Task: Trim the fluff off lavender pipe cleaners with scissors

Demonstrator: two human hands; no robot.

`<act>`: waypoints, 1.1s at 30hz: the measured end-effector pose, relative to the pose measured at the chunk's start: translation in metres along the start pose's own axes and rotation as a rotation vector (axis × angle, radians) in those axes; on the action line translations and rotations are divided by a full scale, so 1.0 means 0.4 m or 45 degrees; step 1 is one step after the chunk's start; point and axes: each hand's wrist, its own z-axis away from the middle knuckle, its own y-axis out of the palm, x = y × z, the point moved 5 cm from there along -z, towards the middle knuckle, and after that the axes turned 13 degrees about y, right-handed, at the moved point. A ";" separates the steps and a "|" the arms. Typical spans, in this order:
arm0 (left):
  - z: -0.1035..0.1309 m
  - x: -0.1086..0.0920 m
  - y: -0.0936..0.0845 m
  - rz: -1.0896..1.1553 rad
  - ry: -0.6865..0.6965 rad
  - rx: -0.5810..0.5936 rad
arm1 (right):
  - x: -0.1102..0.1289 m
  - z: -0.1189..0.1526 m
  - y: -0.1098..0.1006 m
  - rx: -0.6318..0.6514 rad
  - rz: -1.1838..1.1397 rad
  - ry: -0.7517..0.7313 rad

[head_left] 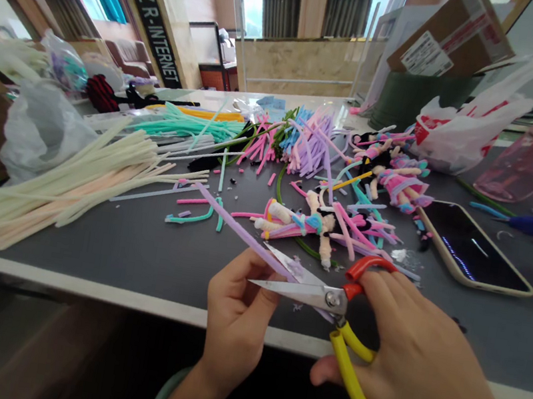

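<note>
Lettering beyond the fingers, far left: "D Z R·INTERNET" readable on one dark sign [147,12]; shipping label [427,55] on tilted carton [460,31], too small to read. Left hand [240,317]: thumb and fingertips pinched closed on one lilac pipe cleaner [232,224]. Right hand [420,345]: fingers curled around the handles of one pair of scissors [331,299], handles spread, blades parted at the pipe cleaner. Just beyond the fingertips: one pipe-cleaner doll [313,224]. Right of them: one phone [476,249], one pink bottle [531,157].

The scissors [330,298] have 1 red handle and 1 yellow; the pipe cleaner [241,231] is lilac, the tabletop [157,253] dark grey, white-edged, the bottle [525,163] pink with pale spots.
</note>
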 end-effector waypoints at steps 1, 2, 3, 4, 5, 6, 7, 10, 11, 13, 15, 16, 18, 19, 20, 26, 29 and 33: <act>0.000 0.000 -0.001 -0.003 0.004 -0.003 | 0.000 0.000 0.000 -0.001 -0.002 0.000; 0.001 0.000 -0.002 -0.005 0.005 -0.006 | 0.000 -0.001 0.000 -0.004 -0.006 -0.002; 0.000 0.000 -0.003 -0.008 0.004 -0.007 | 0.000 -0.001 0.000 -0.006 -0.008 -0.002; 0.000 0.000 -0.003 -0.009 0.006 -0.006 | -0.001 -0.002 0.000 -0.006 -0.009 -0.001; -0.001 0.000 -0.004 -0.011 0.008 -0.004 | -0.002 -0.002 0.001 -0.004 -0.007 0.000; -0.002 0.000 -0.004 -0.014 0.010 0.001 | -0.003 -0.001 0.003 0.000 -0.003 0.004; -0.002 0.000 -0.005 -0.016 0.012 0.004 | -0.004 0.000 0.004 0.001 0.002 0.007; -0.002 -0.001 -0.010 -0.019 0.008 -0.021 | -0.007 0.006 0.009 0.000 0.018 0.019; -0.001 -0.002 -0.013 -0.016 0.005 -0.035 | -0.007 0.008 0.010 0.003 0.022 0.027; 0.001 -0.001 -0.015 -0.010 -0.008 -0.055 | -0.008 0.011 0.012 0.012 0.028 0.041; 0.004 -0.001 -0.016 -0.001 -0.019 -0.062 | -0.008 0.012 0.012 0.016 0.032 0.051; 0.005 -0.001 -0.015 0.003 -0.025 -0.062 | -0.008 0.012 0.012 0.013 0.031 0.051; 0.006 -0.001 -0.013 0.010 -0.028 -0.061 | -0.007 0.011 0.010 0.002 0.031 0.044; 0.007 -0.001 -0.013 0.010 -0.025 -0.063 | -0.007 0.010 0.009 -0.008 0.034 0.039; 0.007 -0.002 -0.012 0.008 -0.020 -0.064 | -0.006 0.009 0.008 -0.016 0.039 0.034; 0.005 -0.004 -0.010 0.036 0.013 -0.083 | -0.006 0.005 0.003 -0.024 0.024 0.039; 0.003 -0.005 -0.008 0.072 0.014 -0.091 | -0.003 0.002 -0.003 -0.037 0.017 0.036; 0.002 -0.009 -0.005 0.127 -0.021 -0.088 | 0.002 0.001 -0.009 -0.066 0.021 0.021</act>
